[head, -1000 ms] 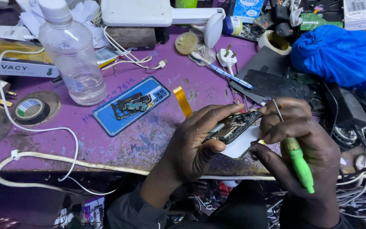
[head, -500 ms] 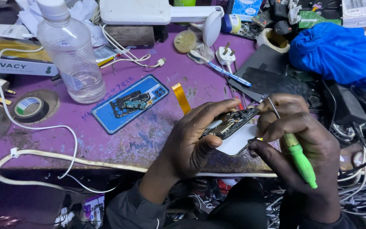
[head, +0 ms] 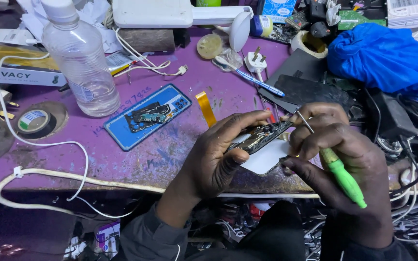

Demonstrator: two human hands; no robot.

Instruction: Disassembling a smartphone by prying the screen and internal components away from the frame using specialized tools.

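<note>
Opened phone, circuit side up, sits tilted above the near edge of the purple table, held between both hands. Left hand grips it from the left: thumb pressed on the near edge, other fingers curled along the far edge, so the phone is pinched betw. thumb and fingers. Right hand closes around a screwdriver w/ green handle; fingers bunched tight on the shaft, handle sticking out toward the wrist, metal tip poking up past the knuckles just above the phone's right end. Whether the tip touches the board – can't tell. Right under the phone and fingers lies a white flat piece on the table. Just beyond the left fingertips, an orange flat ribbon cable. Further left of the left hand, a blue phone back cover w/ small dark parts lying on it. Beyond that, well apart from the fingers, a clear plastic bottle stands upright, and a tape roll lies near the table's left end. A white cable runs along the near edge, left of the left wrist. Beyond the right hand: a white plug, a blue-striped pen, and further right a blue cloth.
</note>
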